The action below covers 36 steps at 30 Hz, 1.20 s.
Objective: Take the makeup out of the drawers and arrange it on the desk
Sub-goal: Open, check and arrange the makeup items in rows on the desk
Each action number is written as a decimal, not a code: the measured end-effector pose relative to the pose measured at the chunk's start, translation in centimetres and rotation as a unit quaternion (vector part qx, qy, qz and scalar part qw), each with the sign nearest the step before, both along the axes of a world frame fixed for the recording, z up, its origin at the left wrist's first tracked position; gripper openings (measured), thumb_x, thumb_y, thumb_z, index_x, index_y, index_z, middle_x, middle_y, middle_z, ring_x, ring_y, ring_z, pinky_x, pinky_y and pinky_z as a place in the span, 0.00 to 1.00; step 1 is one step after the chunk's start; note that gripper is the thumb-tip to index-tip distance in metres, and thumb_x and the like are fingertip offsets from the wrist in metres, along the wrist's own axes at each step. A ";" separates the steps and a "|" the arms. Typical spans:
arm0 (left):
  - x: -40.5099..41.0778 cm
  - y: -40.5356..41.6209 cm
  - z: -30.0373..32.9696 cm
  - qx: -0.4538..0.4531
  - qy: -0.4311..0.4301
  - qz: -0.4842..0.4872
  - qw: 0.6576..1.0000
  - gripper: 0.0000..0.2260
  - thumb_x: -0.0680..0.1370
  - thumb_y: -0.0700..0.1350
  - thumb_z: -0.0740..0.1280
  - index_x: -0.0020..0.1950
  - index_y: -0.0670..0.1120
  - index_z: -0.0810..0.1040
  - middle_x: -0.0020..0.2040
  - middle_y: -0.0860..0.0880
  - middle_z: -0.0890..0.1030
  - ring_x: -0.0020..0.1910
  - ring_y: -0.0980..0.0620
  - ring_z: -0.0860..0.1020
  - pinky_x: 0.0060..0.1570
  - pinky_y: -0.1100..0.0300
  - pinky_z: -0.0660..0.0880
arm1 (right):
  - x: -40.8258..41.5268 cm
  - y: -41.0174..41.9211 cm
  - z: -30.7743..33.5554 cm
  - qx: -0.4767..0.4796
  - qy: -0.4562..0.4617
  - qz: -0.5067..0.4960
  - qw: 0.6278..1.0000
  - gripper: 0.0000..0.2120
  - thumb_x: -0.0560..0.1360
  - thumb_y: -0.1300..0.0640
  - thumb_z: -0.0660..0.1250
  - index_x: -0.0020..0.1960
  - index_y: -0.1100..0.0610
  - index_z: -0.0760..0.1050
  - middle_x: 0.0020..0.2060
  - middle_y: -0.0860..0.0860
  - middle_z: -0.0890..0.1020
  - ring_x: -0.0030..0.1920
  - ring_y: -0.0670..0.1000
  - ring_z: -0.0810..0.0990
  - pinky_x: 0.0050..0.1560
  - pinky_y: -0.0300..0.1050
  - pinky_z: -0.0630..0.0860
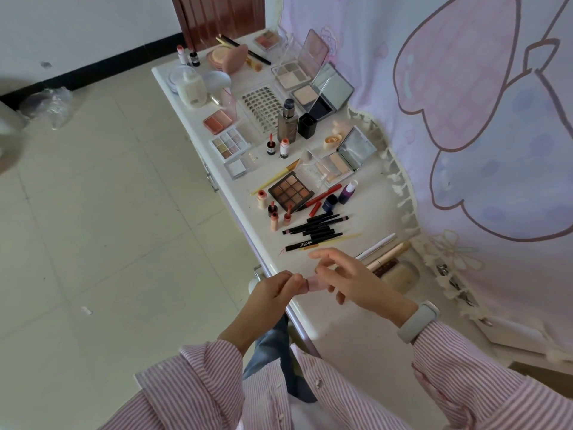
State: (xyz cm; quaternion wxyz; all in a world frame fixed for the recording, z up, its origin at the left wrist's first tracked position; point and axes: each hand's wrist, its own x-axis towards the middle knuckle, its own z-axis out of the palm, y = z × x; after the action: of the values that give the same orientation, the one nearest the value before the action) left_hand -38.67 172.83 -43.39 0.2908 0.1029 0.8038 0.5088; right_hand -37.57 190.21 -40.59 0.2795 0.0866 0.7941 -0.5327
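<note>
- Head view: pink tube (pixel 311 283), small, held over the near edge of the desk (pixel 335 324), between both hands.
- Left hand (pixel 276 290): fingers curled, pinching the tube's left end.
- Right hand (pixel 350 280): thumb and fingers pinch the tube's right end; the index finger points out over the desk; a grey watch (pixel 418 321) sits on the wrist.
- Pencils (pixel 316 226): a row of black sticks lying side by side just beyond the hands, a black pen (pixel 305 245) nearest.
- Gold tube (pixel 390 254) and white pencil (pixel 376 245): lying to the right of the hands, beside a beige compact (pixel 403 276).
- Brown palette (pixel 291 189): open, nine pans, past the pencils; small red-capped bottles (pixel 274 215) stand at its near-left corner.
- Red pencil (pixel 322 195) and two dark bottles (pixel 339 197): right of the brown palette.
- Mirror compacts (pixel 344 156): several open along the desk's curtain side.
- Far end of desk: white bottle (pixel 193 88), pink puff (pixel 235 58), further palettes.
- Curtain (pixel 465 119): pink with cartoon outlines, hanging along the desk's right side.
- Floor (pixel 93 212): pale tiles, left of the desk.
</note>
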 end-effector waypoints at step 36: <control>-1.4 -0.2 0.4 -0.015 -0.135 -0.017 0.991 0.17 0.80 0.52 0.54 0.49 0.47 0.80 0.38 0.56 0.79 0.28 0.68 0.73 0.34 0.77 0.68 | -0.6 0.6 0.2 0.247 0.173 0.240 0.923 0.09 0.77 0.57 0.62 0.57 0.54 0.66 0.48 0.42 0.62 0.46 0.43 0.67 0.48 0.35 0.69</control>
State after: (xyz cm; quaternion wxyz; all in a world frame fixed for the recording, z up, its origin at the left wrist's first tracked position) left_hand -40.12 172.64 -43.04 0.4069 0.0421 0.7628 0.5008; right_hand -38.13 190.86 -40.42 0.2269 -0.1338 0.9335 -0.2434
